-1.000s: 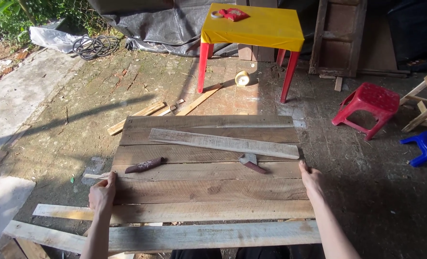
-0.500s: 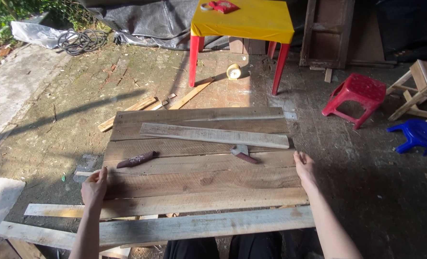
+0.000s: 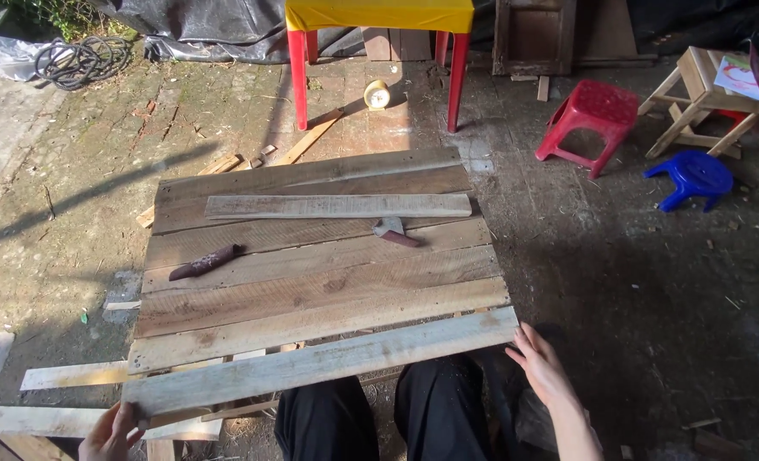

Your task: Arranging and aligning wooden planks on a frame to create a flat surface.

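Outdoors on paved ground, a plank counter carries a hammer. Both grips hold its near-edge board: left hand curled around one end, right hand flat-fingered against the other.

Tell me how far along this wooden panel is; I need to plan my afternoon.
Done: several planks lie side by side as a panel. In hand: the left hand and right hand hold the ends of the nearest plank at the panel's edge. Left: a loose board and hammer lie on top, unused.
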